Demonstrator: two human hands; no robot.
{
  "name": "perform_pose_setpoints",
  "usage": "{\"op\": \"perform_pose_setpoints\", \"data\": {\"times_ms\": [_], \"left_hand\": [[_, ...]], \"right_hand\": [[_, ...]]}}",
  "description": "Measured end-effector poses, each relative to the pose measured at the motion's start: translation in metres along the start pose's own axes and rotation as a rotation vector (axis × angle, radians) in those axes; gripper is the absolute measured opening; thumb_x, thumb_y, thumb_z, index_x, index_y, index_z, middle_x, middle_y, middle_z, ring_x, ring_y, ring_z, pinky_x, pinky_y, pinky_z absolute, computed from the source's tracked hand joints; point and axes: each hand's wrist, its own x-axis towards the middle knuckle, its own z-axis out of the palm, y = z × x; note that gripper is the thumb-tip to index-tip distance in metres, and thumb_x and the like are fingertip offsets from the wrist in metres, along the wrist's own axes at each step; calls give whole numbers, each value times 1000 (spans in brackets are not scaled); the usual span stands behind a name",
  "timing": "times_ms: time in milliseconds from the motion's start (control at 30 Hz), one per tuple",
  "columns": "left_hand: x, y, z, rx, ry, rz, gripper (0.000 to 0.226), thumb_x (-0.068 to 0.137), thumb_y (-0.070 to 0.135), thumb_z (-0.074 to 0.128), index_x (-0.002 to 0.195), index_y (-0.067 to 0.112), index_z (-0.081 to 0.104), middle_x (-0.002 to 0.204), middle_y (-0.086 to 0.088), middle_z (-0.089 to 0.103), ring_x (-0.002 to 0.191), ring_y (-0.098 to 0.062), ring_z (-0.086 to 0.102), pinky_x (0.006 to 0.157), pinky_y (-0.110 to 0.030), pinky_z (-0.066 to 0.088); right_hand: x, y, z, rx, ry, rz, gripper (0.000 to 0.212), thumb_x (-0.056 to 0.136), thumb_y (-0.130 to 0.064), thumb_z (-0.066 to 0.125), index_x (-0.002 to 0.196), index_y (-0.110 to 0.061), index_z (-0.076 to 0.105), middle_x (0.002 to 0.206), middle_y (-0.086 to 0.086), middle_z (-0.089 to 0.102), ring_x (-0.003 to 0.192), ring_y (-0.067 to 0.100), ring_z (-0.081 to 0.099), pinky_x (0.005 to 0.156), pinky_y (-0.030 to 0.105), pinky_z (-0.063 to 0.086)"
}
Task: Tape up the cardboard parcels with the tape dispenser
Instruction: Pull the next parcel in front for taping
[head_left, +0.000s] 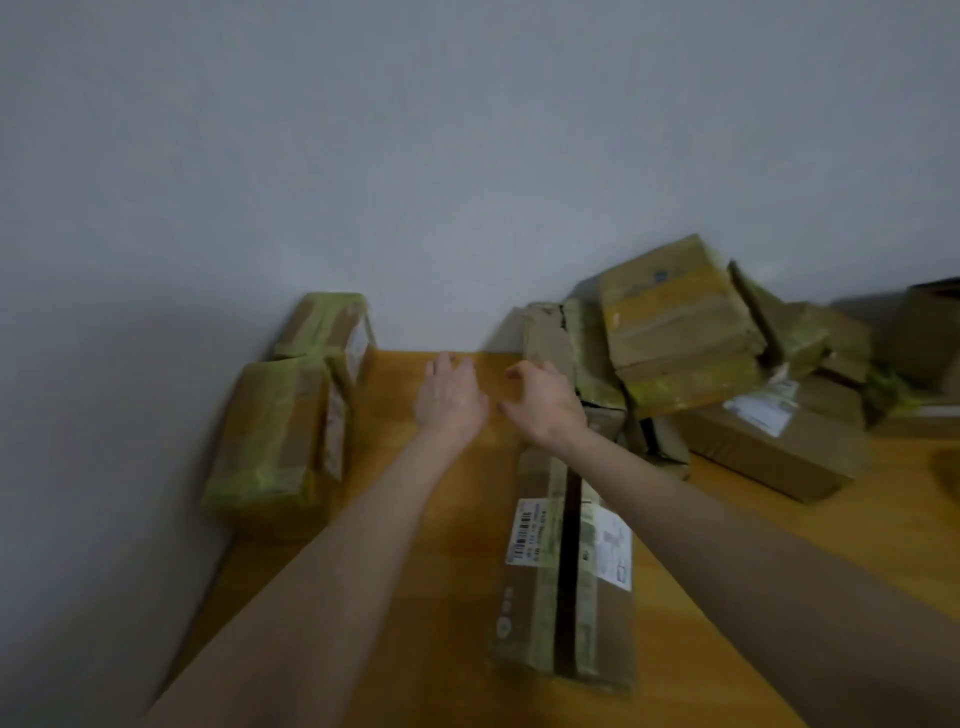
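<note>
"When you looked down, what filled most of the view?"

"A plain grey wall (363, 156), and below it a yellow wooden tabletop (441, 597) that ran up to it."

"And where were the parcels?"

"A loose heap of cardboard parcels (675, 332) sat at the far right against the wall. Its upper ones were tilted, and several were banded with yellowish-green tape. A flat parcel (810, 457) with a white label lay under the heap's near side. Along the left edge were two more taped ones, close together: the nearer left parcel (270, 431), and behind it the farther left parcel (327, 325), close to the wall."

"Which lay closest to you?"

"A long parcel (566, 571), lengthwise and a little right of centre. A dark gap ran down its top between the flaps, with tape strips along both sides. It had a barcode label (527, 530) on the left flap and a white label (613, 551) on the right."

"And the hands?"

"Both bare arms reached forward. The left grip (449, 397) was released, fingers straight and palm down over bare tabletop. The right grip (545, 402) was just beside it, over the long parcel's far end. Its fingers were spread and bent, grasping nothing. I could not tell whether it touched the cardboard."
</note>
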Motion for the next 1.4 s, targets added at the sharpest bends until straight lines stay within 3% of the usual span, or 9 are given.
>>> {"op": "perform_pose_setpoints", "data": {"times_ms": [400, 533, 633, 800, 933, 1067, 1167, 1300, 1400], "left_hand": [[-43, 197, 25, -155, 347, 103, 33, 91, 14, 51, 124, 17, 56, 126, -3, 50, 118, -19, 46, 82, -27, 43], [-65, 262, 37, -206, 413, 50, 31, 92, 17, 51, 122, 15, 55, 122, -4, 52, 109, -17, 49, 76, -21, 35], [-76, 292, 46, -236, 415, 29, 35, 93, 24, 53, 126, 12, 50, 122, -6, 50, 103, -12, 46, 76, -21, 37], [-64, 304, 45, -219, 311, -36, 60, 92, 42, 54, 140, 10, 36, 138, -10, 43, 125, -24, 43, 98, -38, 43], [-41, 302, 45, -290, 150, -156, 80, 88, 59, 51, 149, 13, 24, 153, -9, 28, 138, -30, 30, 107, -52, 35], [-17, 299, 52, -322, 99, -204, 85, 88, 64, 45, 152, 15, 18, 157, -10, 21, 141, -32, 26, 110, -53, 30], [-2, 292, 53, -304, 47, -210, 82, 88, 66, 40, 149, 12, 28, 152, -11, 32, 137, -30, 34, 109, -51, 32], [0, 282, 57, -244, 37, -139, 68, 90, 62, 42, 143, 19, 42, 136, -6, 53, 121, -26, 51, 99, -44, 45], [-7, 289, 54, -310, 178, -104, 64, 89, 57, 49, 139, 19, 47, 134, -4, 55, 120, -23, 51, 100, -38, 42]], "right_hand": [[-61, 153, -125, 182, 183, -280, 25, 93, -17, 56, 117, -20, 60, 114, -3, 63, 98, 18, 61, 84, 38, 52], [-74, 222, -157, 262, 242, -181, 16, 92, -21, 56, 108, -25, 59, 94, -10, 62, 81, 12, 60, 67, 32, 53], [-73, 261, -175, 390, 216, -16, 17, 92, -22, 59, 109, -22, 57, 95, -6, 60, 85, 13, 61, 73, 34, 55], [-57, 285, -196, 798, 14, 254, 51, 89, -28, 68, 131, -9, 47, 95, 0, 58, 71, 9, 60, 73, 31, 57], [-39, 284, -190, 971, -134, 337, 71, 90, -40, 65, 146, -10, 33, 126, 11, 53, 99, 23, 61, 87, 36, 55], [-22, 277, -175, 1127, -257, 438, 71, 84, -50, 68, 141, -18, 40, 135, 9, 47, 105, 26, 56, 91, 42, 54], [-11, 267, -165, 1256, -328, 500, 74, 84, -49, 68, 145, -23, 36, 140, 12, 44, 107, 34, 56, 92, 46, 52], [-3, 249, -161, 1383, -283, 467, 58, 94, -32, 62, 145, -26, 37, 108, 4, 54, 94, 35, 60, 84, 45, 54], [-3, 242, -172, 1387, -193, 431, 54, 93, -32, 63, 142, -27, 41, 109, 2, 48, 102, 35, 60, 86, 46, 56]]}}
